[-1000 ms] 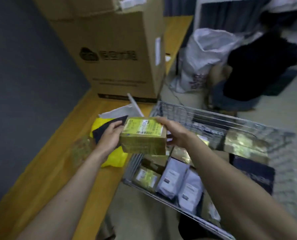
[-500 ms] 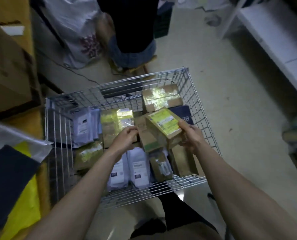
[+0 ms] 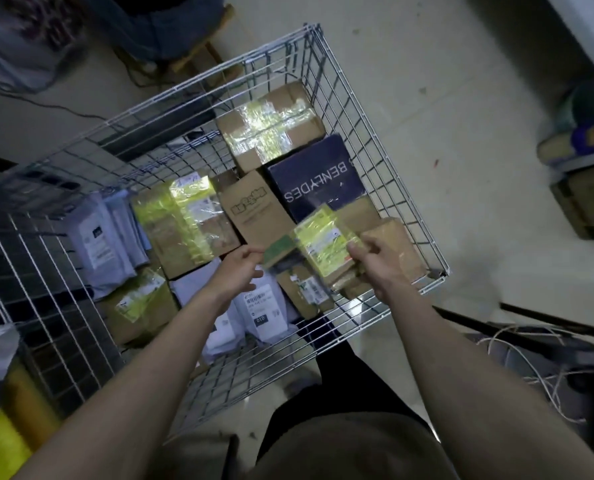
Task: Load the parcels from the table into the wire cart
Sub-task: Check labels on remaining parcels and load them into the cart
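Observation:
A small cardboard parcel (image 3: 318, 249) with a yellow-green label and clear tape hangs low inside the wire cart (image 3: 385, 161), above its near right corner. My right hand (image 3: 378, 263) grips its right end. My left hand (image 3: 238, 270) is just off its left end, fingers loosely curled and holding nothing. The cart holds several parcels: taped brown boxes (image 3: 271, 128), a dark blue box (image 3: 318, 180) and grey mailer bags (image 3: 105, 237).
The wooden table edge with a yellow bag (image 3: 3, 441) lies at the lower left. Someone in dark clothes (image 3: 160, 26) sits behind the cart beside a white sack (image 3: 22, 36). Loose white cables (image 3: 545, 362) lie at right, and a low shelf (image 3: 586, 188) stands further right.
The parcel went from above the table to down inside the cart. My left hand has come off it; my right hand alone holds it now. The view tilted down over the cart.

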